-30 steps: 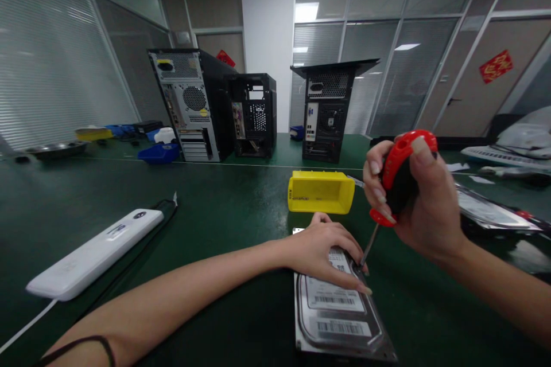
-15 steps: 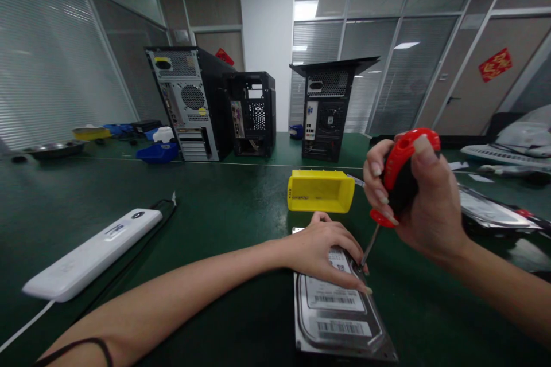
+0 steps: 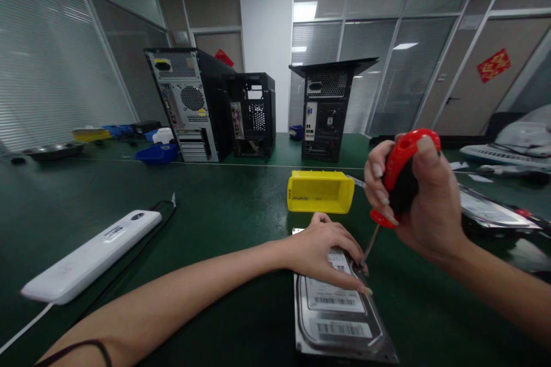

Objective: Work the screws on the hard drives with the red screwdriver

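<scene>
A silver hard drive (image 3: 340,318) with white barcode labels lies on the green table, close to me. My left hand (image 3: 329,249) spans its upper part, thumb and fingers curled over it and gripping it. In my right hand (image 3: 424,200) is a red and black screwdriver (image 3: 412,137), its grip wrapped by my fingers. The slanted metal shaft reaches down to the drive's right edge, beside my left fingertips. What the tip touches is too small to make out.
Just beyond the drive stands a yellow bin (image 3: 321,198) with small bits inside. A white power strip (image 3: 92,258) with its cord lies at left. Several computer cases (image 3: 210,103) line the back. Another hard drive (image 3: 493,209) is at right, near a keyboard (image 3: 503,155).
</scene>
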